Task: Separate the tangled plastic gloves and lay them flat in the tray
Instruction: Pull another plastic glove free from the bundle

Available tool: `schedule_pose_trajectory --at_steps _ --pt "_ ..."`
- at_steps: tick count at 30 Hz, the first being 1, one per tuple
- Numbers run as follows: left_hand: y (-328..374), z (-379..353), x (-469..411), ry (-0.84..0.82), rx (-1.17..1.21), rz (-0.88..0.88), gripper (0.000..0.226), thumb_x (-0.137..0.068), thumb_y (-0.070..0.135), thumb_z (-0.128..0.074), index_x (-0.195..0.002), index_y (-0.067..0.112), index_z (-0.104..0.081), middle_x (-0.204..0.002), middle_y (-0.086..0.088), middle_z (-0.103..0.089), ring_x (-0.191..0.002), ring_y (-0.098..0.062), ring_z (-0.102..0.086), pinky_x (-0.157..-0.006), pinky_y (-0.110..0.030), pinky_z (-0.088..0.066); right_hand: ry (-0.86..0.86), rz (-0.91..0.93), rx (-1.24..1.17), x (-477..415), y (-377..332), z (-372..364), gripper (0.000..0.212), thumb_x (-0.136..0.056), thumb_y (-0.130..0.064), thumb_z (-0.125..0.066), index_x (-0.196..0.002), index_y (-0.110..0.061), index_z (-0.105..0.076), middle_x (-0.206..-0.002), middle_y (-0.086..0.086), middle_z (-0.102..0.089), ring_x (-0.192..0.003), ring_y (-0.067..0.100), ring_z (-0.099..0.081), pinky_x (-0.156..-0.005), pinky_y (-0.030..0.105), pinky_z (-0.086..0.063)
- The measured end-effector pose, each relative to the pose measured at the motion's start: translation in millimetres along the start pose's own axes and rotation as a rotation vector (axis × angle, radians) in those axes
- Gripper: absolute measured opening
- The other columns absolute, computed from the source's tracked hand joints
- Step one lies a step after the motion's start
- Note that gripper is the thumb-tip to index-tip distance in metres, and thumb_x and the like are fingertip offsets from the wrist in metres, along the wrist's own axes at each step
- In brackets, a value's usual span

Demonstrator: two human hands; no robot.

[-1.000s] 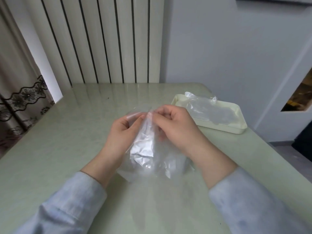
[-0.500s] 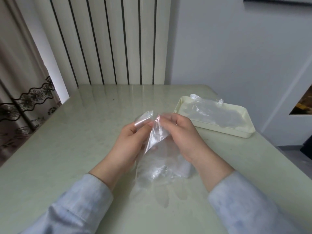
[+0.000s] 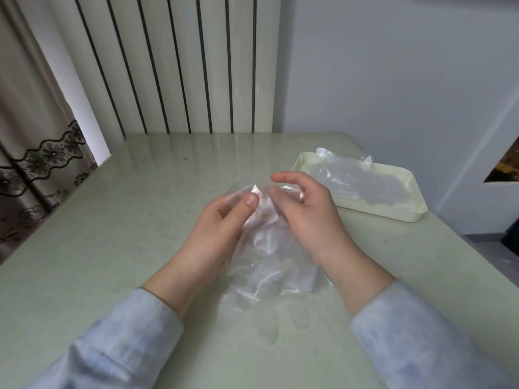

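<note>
Left hand (image 3: 216,223) pinching plastic glove (image 3: 269,248) with thumb and forefinger, right hand (image 3: 306,214) curled on it, forefinger raised

Head camera: I look from the wearer's head, close above the table (image 3: 118,226).
Facing: forward and down, toward the far wall (image 3: 393,80).
</note>
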State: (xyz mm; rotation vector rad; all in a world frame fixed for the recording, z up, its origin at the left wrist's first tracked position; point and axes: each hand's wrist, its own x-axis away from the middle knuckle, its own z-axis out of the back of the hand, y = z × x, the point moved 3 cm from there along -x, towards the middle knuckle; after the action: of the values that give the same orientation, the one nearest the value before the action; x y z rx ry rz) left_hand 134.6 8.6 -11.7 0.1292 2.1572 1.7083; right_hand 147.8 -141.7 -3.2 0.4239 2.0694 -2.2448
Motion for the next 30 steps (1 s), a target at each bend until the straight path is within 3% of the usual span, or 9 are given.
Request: schedule_pose_trajectory --at_steps 5,8,10,13,16,19,24,27,30 --pt "-1 -1 0 -0.077 -0.1 -0.015 0.038 -0.085 0.001 -0.076 -0.122 0.006 -0.067 -0.119 -0.016 -0.072 -0.108 -0.03 -0.07 -0.091 -0.044 -0.058 0.097 0.153 0.103 3 -2 6 0.022 -0.089 -0.022 -0.074 -0.106 -0.035 -0.069 -0.055 -0.011 -0.057 -0.054 0.012 -0.054 -0.057 0.029 -0.049" --pt "-1 2 0 0.048 -0.137 -0.002 0.049 -0.08 -0.005 -0.078 -0.125 0.01 -0.065 -0.112 -0.007 -0.075 -0.101 -0.023 -0.072 -0.082 -0.039 -0.061 0.127 0.222 0.129 6 -6 6 0.021 -0.089 -0.024 -0.073 -0.106 -0.036 -0.068 -0.053 -0.005 -0.05 -0.054 0.019 -0.05 -0.057 0.037 -0.049" --pt "2 4 1 0.181 -0.174 -0.041 0.037 -0.084 -0.005 -0.074 -0.113 0.019 -0.07 -0.092 0.009 -0.075 -0.083 -0.009 -0.069 -0.068 -0.026 -0.059 0.142 0.264 0.132 8 -9 6 0.021 -0.09 -0.023 -0.074 -0.106 -0.035 -0.068 -0.054 0.001 -0.05 -0.053 0.021 -0.05 -0.059 0.037 -0.048" --pt "9 5 2 0.284 -0.166 -0.114 0.015 -0.099 0.006 -0.06 -0.1 0.014 -0.073 -0.066 0.012 -0.067 -0.06 -0.002 -0.06 -0.056 -0.018 -0.05 0.128 0.321 0.146 12 -16 4 0.023 -0.092 -0.02 -0.073 -0.108 -0.034 -0.066 -0.057 0.014 -0.053 -0.057 0.032 -0.051 -0.061 0.039 -0.047" --pt "15 1 4 0.299 -0.073 -0.097 0.029 -0.106 0.012 -0.048 -0.085 0.013 -0.068 -0.053 0.014 -0.057 -0.05 -0.001 -0.054 -0.052 -0.014 -0.045 0.12 0.369 0.162 16 -21 2 0.027 -0.094 -0.02 -0.071 -0.107 -0.042 -0.062 -0.06 0.019 -0.057 -0.059 0.037 -0.054 -0.061 0.043 -0.048" --pt "17 -9 9 0.175 0.083 -0.036 0.043 -0.103 0.017 -0.049 -0.064 0.023 -0.066 -0.056 0.013 -0.057 -0.051 -0.002 -0.056 -0.052 -0.015 -0.047 0.131 0.407 0.157 19 -24 2 0.031 -0.095 -0.018 -0.071 -0.107 -0.045 -0.06 -0.063 0.019 -0.059 -0.058 0.038 -0.055 -0.061 0.044 -0.048" --pt "13 -5 7 0.229 0.143 -0.041 0.016 -0.098 0.006 -0.057 -0.082 0.007 -0.061 -0.054 0.01 -0.057 -0.045 -0.002 -0.052 -0.048 -0.014 -0.044 0.124 0.348 0.097 15 -20 4 0.035 -0.092 -0.018 -0.074 -0.119 -0.036 -0.062 -0.074 0.009 -0.068 -0.066 0.033 -0.063 -0.067 0.024 -0.052" --pt "13 5 3 0.256 0.044 -0.071 0.013 -0.096 0.008 -0.06 -0.084 0.009 -0.063 -0.057 0.012 -0.058 -0.047 -0.002 -0.051 -0.051 -0.013 -0.042 0.048 0.191 -0.037 10 -16 3 0.052 -0.092 -0.014 -0.074 -0.133 -0.039 -0.052 -0.094 -0.001 -0.073 -0.072 0.031 -0.066 -0.065 0.039 -0.055" --pt "12 9 2 0.269 0.01 -0.08 0.007 -0.094 0.007 -0.064 -0.089 0.01 -0.068 -0.068 0.004 -0.069 -0.056 -0.008 -0.062 -0.055 -0.021 -0.05 0.004 0.121 -0.157 6 -19 7 0.055 -0.093 -0.004 -0.069 -0.138 -0.03 -0.05 -0.096 0.002 -0.077 -0.074 0.016 -0.067 -0.06 0.032 -0.056"
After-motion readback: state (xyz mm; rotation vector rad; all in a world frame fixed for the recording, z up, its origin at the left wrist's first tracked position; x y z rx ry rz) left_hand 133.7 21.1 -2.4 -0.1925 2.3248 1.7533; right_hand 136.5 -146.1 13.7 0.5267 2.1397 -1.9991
